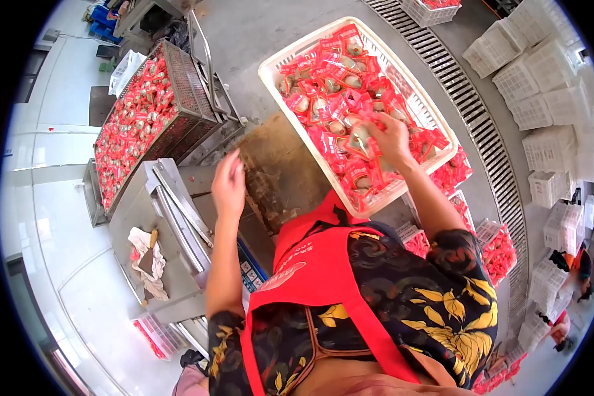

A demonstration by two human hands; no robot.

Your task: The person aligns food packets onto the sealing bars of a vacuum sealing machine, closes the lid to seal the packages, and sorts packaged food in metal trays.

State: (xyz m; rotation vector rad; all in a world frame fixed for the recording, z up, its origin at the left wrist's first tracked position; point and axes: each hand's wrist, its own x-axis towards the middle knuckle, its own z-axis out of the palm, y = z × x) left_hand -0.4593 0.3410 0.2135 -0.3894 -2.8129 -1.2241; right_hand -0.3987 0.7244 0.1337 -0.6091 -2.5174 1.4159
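A white plastic basket full of red-and-clear sealed packets stands in front of me. The packets seem to hold roundish, pale greenish-brown food. My right hand reaches over the basket's right side, its fingers closed on the edge of one packet on top of the pile. Left of the basket, my left hand is in the air beside a worn brown board or tabletop. Its fingers are stretched and slightly bent, with nothing in them.
A metal mesh cart heaped with similar packets stands at the left. Nearer me, a steel machine carries a cloth and a wooden-handled tool. A floor drain grate curves along the right, past stacked white crates and more filled baskets.
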